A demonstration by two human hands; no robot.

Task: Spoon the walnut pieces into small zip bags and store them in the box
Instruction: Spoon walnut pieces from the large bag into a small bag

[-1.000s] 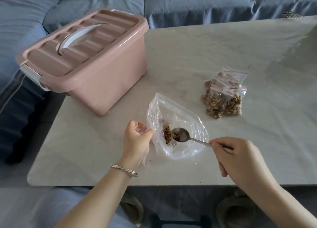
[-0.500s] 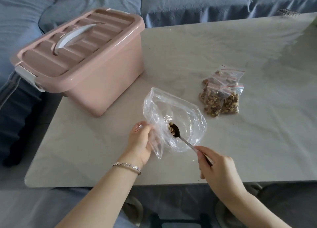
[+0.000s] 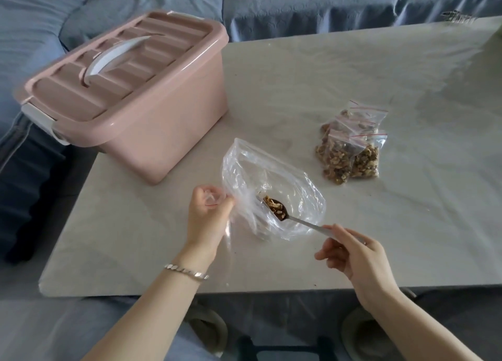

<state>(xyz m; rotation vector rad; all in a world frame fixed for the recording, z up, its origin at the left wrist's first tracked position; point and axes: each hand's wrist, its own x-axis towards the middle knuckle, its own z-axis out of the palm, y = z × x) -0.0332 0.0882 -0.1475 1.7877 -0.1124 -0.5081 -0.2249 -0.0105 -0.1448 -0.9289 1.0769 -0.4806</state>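
A: What is sitting nearest, along the bottom of the frame?

B: The right hand [image 3: 361, 260] is pinching the handle end of the spoon [image 3: 298, 220] between thumb and fingers, lower right of centre. The left hand [image 3: 207, 216], wearing a bracelet [image 3: 187, 270], is curling its fingers round a crumpled small zip bag [image 3: 212, 199]. It is also gripping the edge of the large clear bag [image 3: 293, 181].

A: And where are the nuts lying?

B: A heap of walnut pieces [image 3: 273, 203] is riding in the spoon's bowl, inside the mouth of the large clear bag. That is at centre frame, just right of the left hand.

A: What is lying further up?

B: The filled zip bags [image 3: 350, 148] are lying piled on the table [image 3: 298, 75], right of centre and well apart from both hands. The pink box [image 3: 141, 110] is standing at upper left by the table's left edge, wearing its lid. A blue sofa [image 3: 298, 2] is running across the top.
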